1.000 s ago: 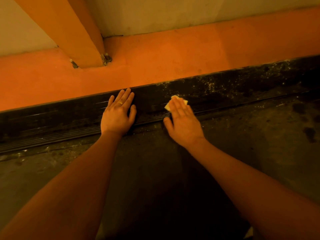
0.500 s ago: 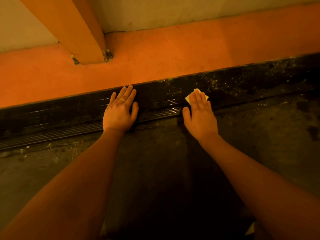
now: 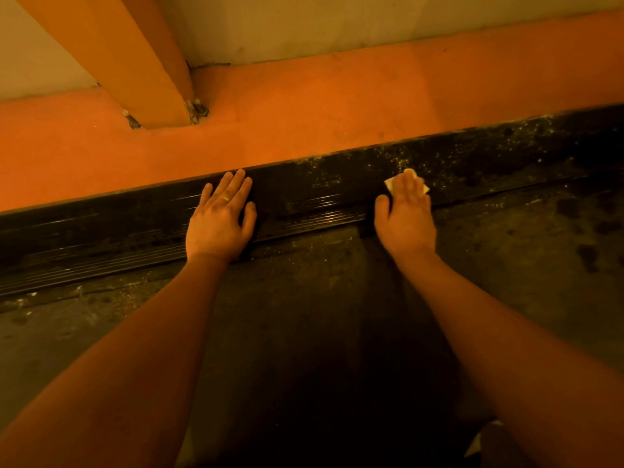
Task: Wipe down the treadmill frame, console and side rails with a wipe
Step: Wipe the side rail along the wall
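The left hand [image 3: 219, 224] lies flat on the long black side rail with thin ridges [image 3: 304, 201]. Its fingers are straight and a little spread, and it holds nothing. A thin gold ring [image 3: 225, 198] is on one finger.

The right hand [image 3: 407, 217] is well apart from it, further along the same rail. It looks a bit blurry. Its fingers [image 3: 410, 185] are straight and close together, and they press down flat on the small pale folded wipe [image 3: 389, 185]. The wipe lies on the rail under the fingertips. Most of it is hidden by them. One corner peeks out beside the first finger, and a little edge shows past the tips and on the far side. The thumb sticks out to the side and does not touch the wipe.

Pale dust specks [image 3: 489, 153] dot the rail just past the wipe. Behind the rail runs a wide orange frame bar [image 3: 337, 106]. A thick orange post [image 3: 135, 62] stands on it, with metal bolts [image 3: 197, 109] at its foot. Both arms reach over the dark, stained treadmill belt [image 3: 304, 332].
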A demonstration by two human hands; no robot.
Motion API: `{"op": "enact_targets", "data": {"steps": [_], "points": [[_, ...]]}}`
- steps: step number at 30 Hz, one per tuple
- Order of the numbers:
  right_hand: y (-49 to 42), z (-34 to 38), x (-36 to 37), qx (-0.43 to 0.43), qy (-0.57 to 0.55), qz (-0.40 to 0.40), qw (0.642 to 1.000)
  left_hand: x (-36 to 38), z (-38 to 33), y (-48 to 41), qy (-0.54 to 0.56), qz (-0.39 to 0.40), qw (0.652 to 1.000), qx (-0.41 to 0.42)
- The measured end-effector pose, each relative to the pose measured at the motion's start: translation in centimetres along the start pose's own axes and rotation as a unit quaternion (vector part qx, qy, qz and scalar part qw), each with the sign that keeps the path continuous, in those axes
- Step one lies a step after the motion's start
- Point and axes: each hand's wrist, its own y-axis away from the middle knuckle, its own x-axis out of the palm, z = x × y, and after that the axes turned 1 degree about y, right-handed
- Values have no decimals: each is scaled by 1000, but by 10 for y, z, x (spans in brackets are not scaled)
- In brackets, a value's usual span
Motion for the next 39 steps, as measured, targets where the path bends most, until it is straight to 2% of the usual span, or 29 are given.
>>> {"op": "enact_targets", "data": {"steps": [3, 8, 13, 15, 18, 21, 26, 30, 34, 39], "points": [[-1, 7, 0, 15, 9, 7, 1000, 1, 2, 0, -3, -1, 1000, 4], [12, 20, 12, -31, 7, 11, 999, 1, 2, 0, 7, -5, 1000, 4], [-1, 10, 4, 32, -11, 0, 999, 1, 2, 0, 4, -4, 1000, 2], [9, 19, 9, 34, 6, -3, 999, 1, 2, 0, 3, -3, 1000, 1], [40, 51, 23, -53, 30, 14, 998, 2, 2, 0, 2, -4, 1000, 3], [57, 91, 37, -155, 26, 63, 986, 2, 2, -1, -2, -8, 1000, 3], [34, 102, 35, -226, 53, 93, 968, 2, 2, -1, 0, -17, 1000, 8], [19, 68, 23, -174, 10, 47, 984, 2, 2, 0, 1, -9, 1000, 3], [16, 67, 19, -106, -6, 41, 994, 1, 1, 0, 1, -5, 1000, 2], [29, 91, 28, -182, 5, 75, 980, 1, 0, 0, -4, -12, 1000, 0]]}}
